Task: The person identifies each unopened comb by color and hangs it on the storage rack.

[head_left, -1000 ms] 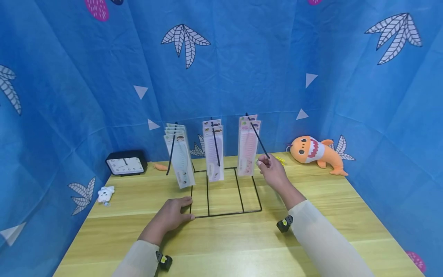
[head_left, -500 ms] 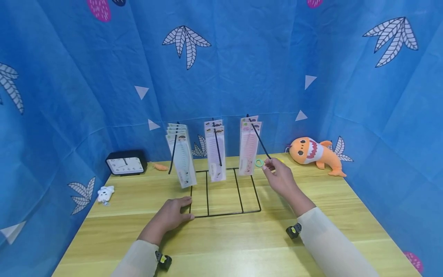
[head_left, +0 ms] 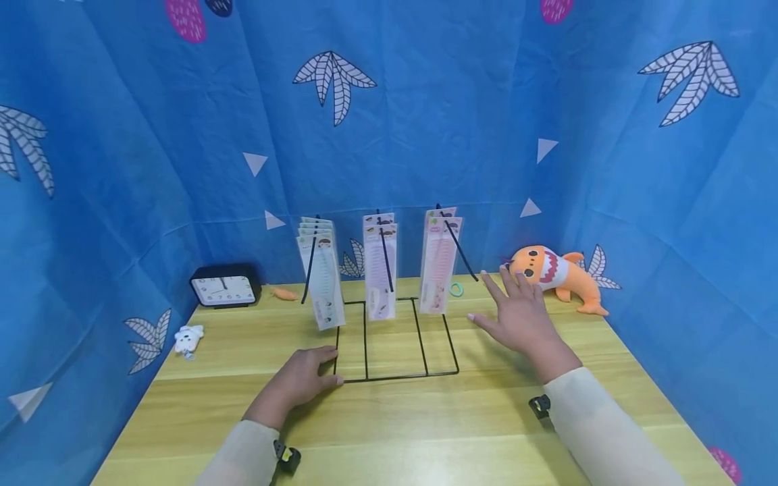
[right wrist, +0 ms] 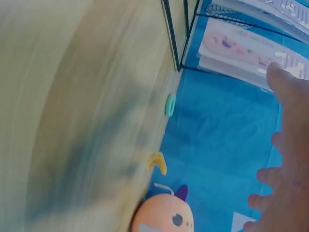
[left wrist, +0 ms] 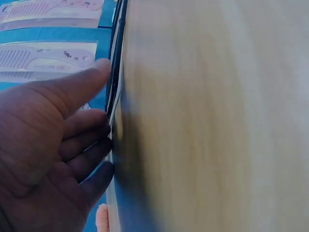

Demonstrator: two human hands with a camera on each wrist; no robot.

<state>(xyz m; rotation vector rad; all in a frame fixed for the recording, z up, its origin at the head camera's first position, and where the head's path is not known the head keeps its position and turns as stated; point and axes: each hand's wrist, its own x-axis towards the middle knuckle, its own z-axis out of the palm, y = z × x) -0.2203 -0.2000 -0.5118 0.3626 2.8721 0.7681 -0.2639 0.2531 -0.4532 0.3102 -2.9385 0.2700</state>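
Observation:
My left hand [head_left: 300, 376] rests at the front left corner of a black wire rack [head_left: 395, 376]; its thumb and fingertips touch the base wire. The left wrist view shows these fingers [left wrist: 89, 159] loosely bent along the rack's edge. My right hand [head_left: 521, 314] is raised to the right of the rack with spread fingers, holding nothing. On the rack's prongs hang packaged combs: several green packs [head_left: 323, 283] at left, purple packs [head_left: 381, 277] in the middle, pink packs [head_left: 439, 263] at right. A small green ring [right wrist: 169, 105] lies on the table beside the rack.
An orange shark plush [head_left: 574, 280] lies at the back right, with a small yellow thing [right wrist: 157, 162] nearby. At the left stand a black clock [head_left: 225, 287], a small orange item [head_left: 283, 293] and a white figure [head_left: 188, 339]. Blue cloth [head_left: 425, 101] surrounds the table.
The right hand has let go of the green ring, which now lies behind it on the table. It has drawn back to the right and spread its fingers. The left hand stays put.

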